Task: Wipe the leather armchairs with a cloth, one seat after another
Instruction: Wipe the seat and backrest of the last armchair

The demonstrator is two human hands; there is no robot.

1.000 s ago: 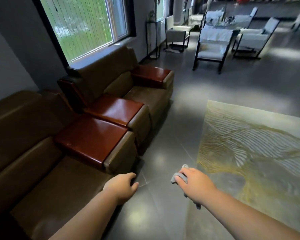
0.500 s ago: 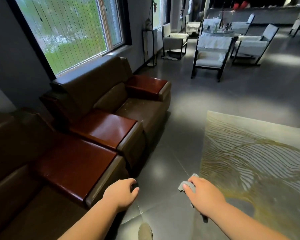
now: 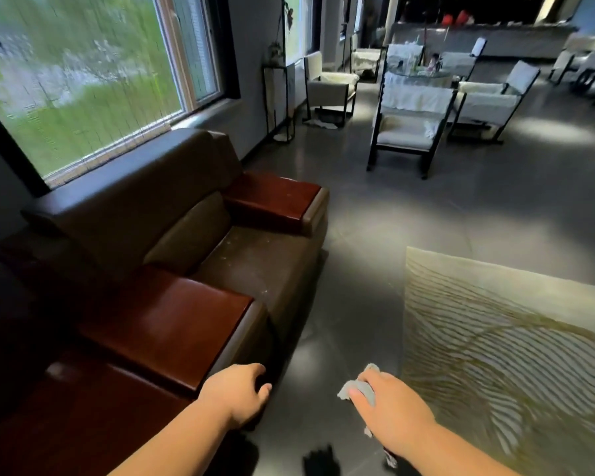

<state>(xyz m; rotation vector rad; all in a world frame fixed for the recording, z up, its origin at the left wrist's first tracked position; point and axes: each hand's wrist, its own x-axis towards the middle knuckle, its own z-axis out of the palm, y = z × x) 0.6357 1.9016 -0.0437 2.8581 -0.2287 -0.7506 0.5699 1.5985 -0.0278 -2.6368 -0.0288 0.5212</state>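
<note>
A brown leather armchair (image 3: pixel 251 266) with glossy red-brown armrest tops stands under the window, its dusty seat facing the floor. Its near armrest (image 3: pixel 172 324) lies at lower left, its far armrest (image 3: pixel 275 197) beyond the seat. My right hand (image 3: pixel 389 407) grips a small grey cloth (image 3: pixel 359 389) above the dark floor, to the right of the chair. My left hand (image 3: pixel 237 393) hangs with loosely curled fingers and holds nothing, just off the front corner of the near armrest.
A pale rug (image 3: pixel 509 345) with gold wavy lines covers the floor on the right. White chairs with dark frames (image 3: pixel 409 121) and a glass table (image 3: pixel 423 72) stand farther back. A tall narrow stand (image 3: pixel 279 101) is by the wall. Another armrest (image 3: pixel 83 420) fills the lower left.
The view has advanced along the row: the nearer armchair has slid out at lower left and the far chair now fills the middle. Both hands keep their pose, the cloth still held.
</note>
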